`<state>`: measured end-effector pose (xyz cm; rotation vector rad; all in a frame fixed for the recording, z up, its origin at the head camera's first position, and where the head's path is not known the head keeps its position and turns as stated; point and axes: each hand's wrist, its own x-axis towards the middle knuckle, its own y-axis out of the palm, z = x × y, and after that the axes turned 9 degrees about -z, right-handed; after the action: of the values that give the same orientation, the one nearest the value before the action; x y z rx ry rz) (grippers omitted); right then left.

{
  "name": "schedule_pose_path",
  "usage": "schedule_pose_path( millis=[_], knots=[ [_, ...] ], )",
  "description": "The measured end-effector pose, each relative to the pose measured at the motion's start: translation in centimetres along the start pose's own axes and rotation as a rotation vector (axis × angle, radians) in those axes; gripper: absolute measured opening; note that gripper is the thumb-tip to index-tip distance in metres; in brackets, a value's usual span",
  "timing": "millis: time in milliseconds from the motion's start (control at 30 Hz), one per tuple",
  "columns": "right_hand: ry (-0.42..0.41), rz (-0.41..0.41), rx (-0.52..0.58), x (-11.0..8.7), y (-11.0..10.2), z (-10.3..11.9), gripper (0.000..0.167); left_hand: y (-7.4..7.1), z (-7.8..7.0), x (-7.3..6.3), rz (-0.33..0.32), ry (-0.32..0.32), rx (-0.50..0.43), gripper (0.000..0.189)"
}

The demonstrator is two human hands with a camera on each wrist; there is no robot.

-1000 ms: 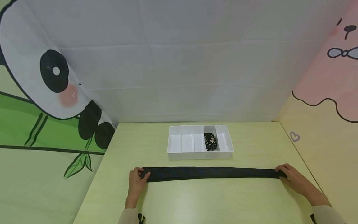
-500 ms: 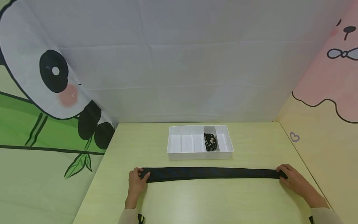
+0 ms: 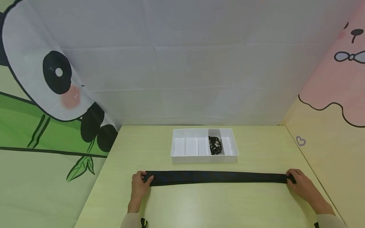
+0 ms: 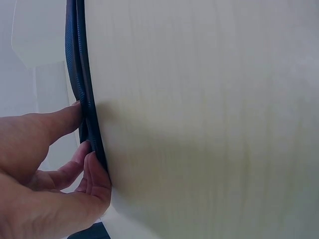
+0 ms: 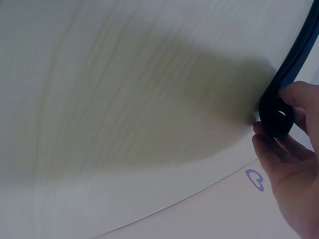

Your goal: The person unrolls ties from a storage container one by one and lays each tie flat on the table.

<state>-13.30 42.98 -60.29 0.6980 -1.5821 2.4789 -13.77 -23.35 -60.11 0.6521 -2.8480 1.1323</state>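
Note:
A dark navy necktie (image 3: pixel 211 176), doubled in layers, lies stretched flat from left to right across the table (image 3: pixel 194 202). It is broader on the left and narrows to the right. My left hand (image 3: pixel 139 188) holds the broad end between thumb and fingers; in the left wrist view the stacked edges of the necktie (image 4: pixel 84 84) run upward from the fingertips. At the narrow end my right hand (image 3: pixel 304 188) pinches the cloth. Seen from the right wrist, that end of the necktie (image 5: pixel 269 112) bends into a small round loop between thumb and fingers.
Behind the necktie stands a white divided tray (image 3: pixel 203 159). One compartment holds a rolled black cloth with a pale floral print (image 3: pixel 215 145). A white sheet (image 3: pixel 194 72) hangs at the back, and printed cartoon panels flank the table.
My right hand has shifted slightly to the right along with the necktie's narrow end. The left hand keeps its hold at the broad end, and the tray stays in place.

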Motion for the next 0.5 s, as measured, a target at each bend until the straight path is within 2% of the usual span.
schedule_pose_path(
  millis=[67,167,500],
  knots=[
    [0.054,0.035,-0.002,0.06,-0.16,0.04,0.028,0.00,0.07,0.00,0.002,0.000,0.000,0.034],
    [0.081,0.051,-0.006,0.10,-0.22,-0.08,0.025,-0.02,0.17,0.02,0.002,-0.003,0.001,0.034],
    [0.054,-0.015,-0.018,-0.29,-0.10,-0.70,0.028,0.04,0.36,0.03,0.007,-0.001,-0.006,0.036]
  ],
)
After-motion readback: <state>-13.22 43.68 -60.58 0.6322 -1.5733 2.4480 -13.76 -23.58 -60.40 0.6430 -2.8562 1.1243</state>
